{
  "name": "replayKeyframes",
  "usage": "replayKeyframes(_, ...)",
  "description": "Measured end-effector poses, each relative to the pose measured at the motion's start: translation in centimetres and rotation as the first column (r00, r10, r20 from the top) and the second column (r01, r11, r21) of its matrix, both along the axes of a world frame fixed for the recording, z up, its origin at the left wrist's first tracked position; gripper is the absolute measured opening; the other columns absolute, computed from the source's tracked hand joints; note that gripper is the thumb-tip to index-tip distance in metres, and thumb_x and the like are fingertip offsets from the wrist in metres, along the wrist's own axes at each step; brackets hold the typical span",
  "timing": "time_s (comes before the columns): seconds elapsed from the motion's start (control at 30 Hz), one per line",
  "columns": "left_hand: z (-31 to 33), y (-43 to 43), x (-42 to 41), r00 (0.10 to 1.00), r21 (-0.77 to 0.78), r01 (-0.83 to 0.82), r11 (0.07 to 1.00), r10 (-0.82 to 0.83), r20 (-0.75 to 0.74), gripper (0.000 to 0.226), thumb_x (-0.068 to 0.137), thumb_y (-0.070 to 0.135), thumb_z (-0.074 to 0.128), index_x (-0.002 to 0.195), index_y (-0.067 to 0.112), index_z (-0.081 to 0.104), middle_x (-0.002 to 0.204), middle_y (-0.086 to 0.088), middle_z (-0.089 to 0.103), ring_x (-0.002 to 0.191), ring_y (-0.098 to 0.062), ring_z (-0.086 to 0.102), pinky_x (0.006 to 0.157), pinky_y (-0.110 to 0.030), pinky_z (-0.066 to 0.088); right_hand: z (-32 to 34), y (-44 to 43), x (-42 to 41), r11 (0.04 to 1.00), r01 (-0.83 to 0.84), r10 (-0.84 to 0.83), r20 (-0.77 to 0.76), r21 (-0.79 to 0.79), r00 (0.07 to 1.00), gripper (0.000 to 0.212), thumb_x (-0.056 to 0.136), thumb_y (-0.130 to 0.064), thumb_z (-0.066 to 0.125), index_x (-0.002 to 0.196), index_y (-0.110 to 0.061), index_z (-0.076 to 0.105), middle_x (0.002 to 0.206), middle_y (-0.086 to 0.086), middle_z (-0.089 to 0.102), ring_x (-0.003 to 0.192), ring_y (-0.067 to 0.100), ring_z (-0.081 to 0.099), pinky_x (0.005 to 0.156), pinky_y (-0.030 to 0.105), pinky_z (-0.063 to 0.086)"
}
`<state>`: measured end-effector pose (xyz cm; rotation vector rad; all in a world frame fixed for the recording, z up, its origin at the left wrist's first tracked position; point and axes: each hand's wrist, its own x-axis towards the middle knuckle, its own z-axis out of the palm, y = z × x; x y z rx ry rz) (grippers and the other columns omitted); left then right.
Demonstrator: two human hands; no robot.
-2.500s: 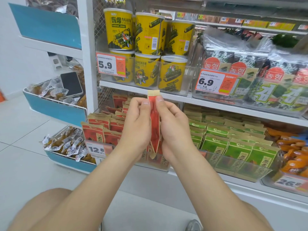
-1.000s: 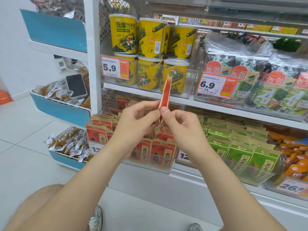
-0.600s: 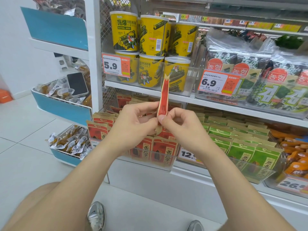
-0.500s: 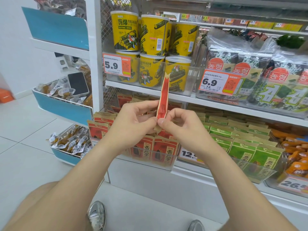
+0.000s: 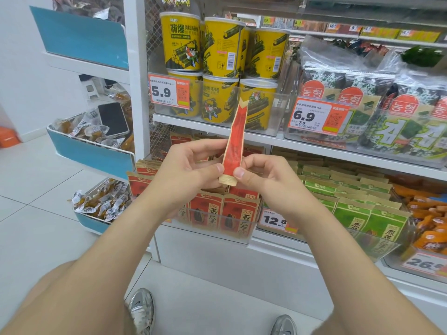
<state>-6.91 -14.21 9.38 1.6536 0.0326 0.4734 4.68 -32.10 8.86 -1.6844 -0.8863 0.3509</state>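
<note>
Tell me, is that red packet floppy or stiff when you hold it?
Probably fairly stiff: the red packet stands nearly upright though the left hand and right hand pinch only its bottom end. It likely feels light, being so thin edge-on. Its papery-looking wrapper probably isn't slippery.

One view only, from a wide-angle camera worn on the person's head. It faces forward and down toward the white shelf (image 5: 217, 128), which stands close in front. The left hand (image 5: 186, 170) and right hand (image 5: 266, 181), pinching the red packet (image 5: 235, 143), sit near frame centre, very near the lens. The lower edge takes in the shoes (image 5: 141, 310) and tiled floor (image 5: 36, 226). Straight lines bow toward the edges.
</note>
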Motion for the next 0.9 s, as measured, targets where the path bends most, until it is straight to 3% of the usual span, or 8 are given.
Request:
replayKeyframes(0.13,0.1,0.0,-0.1,1.000,0.029,-0.001,1.000,0.001,-0.004,0.053,0.102,-0.009,0.062,0.143,0.023,0.066,0.136,0.009,0.074,0.116,-0.020,0.076,0.095,-0.052,0.064,-0.2,0.0,0.2,1.000,-0.005,0.005,-0.016,0.031,1.000,0.015,0.104,-0.020,0.072,0.096,-0.009,0.078,0.108,0.013,0.080,0.107,0.038,0.074,0.105,0.059,0.056)
replayKeyframes(0.23,0.2,0.0,-0.1,1.000,0.054,0.010,0.999,-0.009,-0.019,0.059,0.102,-0.010,0.058,0.144,0.031,0.066,0.138,0.013,0.072,0.116,-0.018,0.076,0.088,-0.046,0.067,-0.4,0.0,0.5,0.998,-0.045,0.047,-0.046,0.038,0.998,0.020,0.107,-0.017,0.066,0.103,-0.007,0.081,0.118,0.011,0.079,0.121,0.033,0.072,0.109,0.056,0.054)
replayKeyframes(0.37,0.3,-0.1,-0.1,1.000,0.030,0.005,1.000,-0.005,-0.023,0.033,0.108,0.012,0.063,0.136,0.029,0.070,0.132,0.010,0.074,0.112,-0.017,0.077,0.073,-0.032,0.065,-0.7,0.1,0.1,1.000,0.000,0.000,-0.021,0.014,1.000,0.014,0.098,-0.030,0.078,0.097,-0.018,0.086,0.112,0.002,0.082,0.125,0.022,0.070,0.109,0.055,0.055)
replayKeyframes(0.47,-0.2,-0.1,0.1,0.999,0.011,-0.041,0.999,0.041,-0.018,0.021,0.105,0.018,0.069,0.125,0.016,0.066,0.129,0.003,0.075,0.106,-0.027,0.079,0.078,-0.052,0.068,-0.5,0.0,-0.2,1.000,0.021,-0.021,-0.006,0.002,1.000,0.008,0.095,-0.023,0.083,0.091,-0.018,0.088,0.107,-0.009,0.083,0.131,-0.005,0.062,0.110,0.034,0.051)
replayKeyframes(0.57,-0.4,-0.1,0.2,0.999,0.021,-0.028,0.999,0.028,-0.015,0.020,0.105,0.012,0.067,0.124,0.009,0.060,0.129,0.001,0.074,0.104,-0.032,0.079,0.079,-0.058,0.067,-0.2,-0.1,-0.5,0.999,0.029,-0.030,0.039,0.012,0.999,0.011,0.090,-0.025,0.087,0.087,-0.014,0.088,0.104,-0.007,0.083,0.122,-0.011,0.064,0.098,0.020,0.053)
replayKeyframes(0.7,-0.4,-0.3,0.0,0.999,0.022,-0.001,1.000,0.002,-0.034,0.013,0.110,0.015,0.059,0.122,0.010,0.056,0.125,-0.001,0.077,0.111,-0.027,0.078,0.079,-0.050,0.068,-0.6,0.4,-0.4,0.990,0.143,-0.139,0.124,-0.018,0.982,0.024,0.080,-0.046,0.093,0.080,-0.024,0.086,0.094,-0.005,0.084,0.117,0.002,0.072,0.102,0.046,0.059)
replayKeyframes(0.8,0.0,-0.5,-0.2,0.993,-0.062,0.028,0.998,-0.034,-0.111,0.025,0.110,0.037,0.055,0.114,0.013,0.053,0.115,-0.010,0.080,0.107,-0.038,0.078,0.080,-0.050,0.067,-0.9,0.6,-0.6,0.981,0.191,-0.187,0.137,-0.020,0.973,0.042,0.069,-0.056,0.097,0.076,-0.019,0.077,0.085,0.001,0.082,0.083,0.028,0.079,0.077,0.057,0.065)
replayKeyframes(0.9,0.2,-0.8,-0.5,0.988,-0.081,0.061,0.995,-0.072,-0.134,0.039,0.100,0.035,0.069,0.120,0.008,0.050,0.108,-0.013,0.082,0.101,-0.033,0.080,0.080,-0.049,0.068,-0.7,0.6,-1.4,0.980,0.197,-0.189,0.178,-0.027,0.966,0.048,0.068,-0.047,0.100,0.070,-0.017,0.062,0.080,-0.013,0.078,0.069,0.012,0.070,0.068,0.048,0.065)
